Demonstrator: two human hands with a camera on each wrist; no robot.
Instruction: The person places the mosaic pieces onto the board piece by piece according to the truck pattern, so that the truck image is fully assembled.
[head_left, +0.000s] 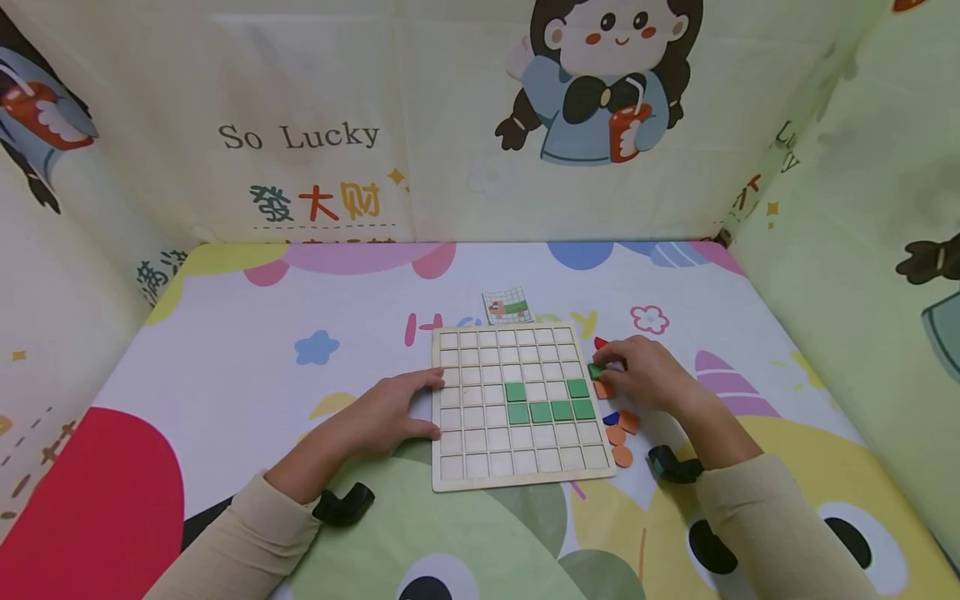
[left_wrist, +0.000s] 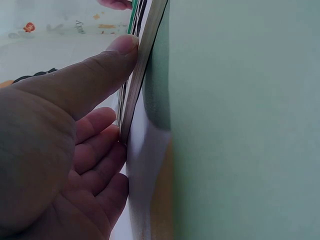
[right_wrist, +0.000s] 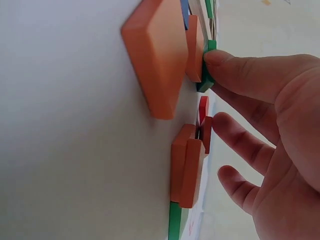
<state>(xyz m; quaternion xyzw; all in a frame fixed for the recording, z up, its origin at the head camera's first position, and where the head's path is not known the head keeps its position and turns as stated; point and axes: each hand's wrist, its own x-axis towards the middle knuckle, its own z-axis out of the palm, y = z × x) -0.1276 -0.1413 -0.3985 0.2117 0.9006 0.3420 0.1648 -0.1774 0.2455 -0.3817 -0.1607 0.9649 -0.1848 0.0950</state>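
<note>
A light wooden grid board (head_left: pixel 472 417) lies on the table before me, with several green square tiles (head_left: pixel 540 412) set in its cells. My left hand (head_left: pixel 386 410) rests at the board's left edge, thumb and fingers spread apart and touching its side. Beyond the opposite edge, my right hand (head_left: pixel 651 375) pinches a green tile (right_wrist: pixel 205 84) between thumb and forefinger. The other fingers of that hand hang loosely bent. Close by lie a red piece (head_left: pixel 601 342) and an orange piece (head_left: pixel 604 389), partly covered by the right hand in the head view.
Orange pieces (head_left: pixel 628 422) and a dark blue piece (head_left: pixel 611 418) lie along the board's right side. Above its top edge sits a small picture card (head_left: pixel 507 306) with a gridded green and brown figure. A printed cloth covers the table, and patterned curtains (head_left: pixel 450 100) stand around it.
</note>
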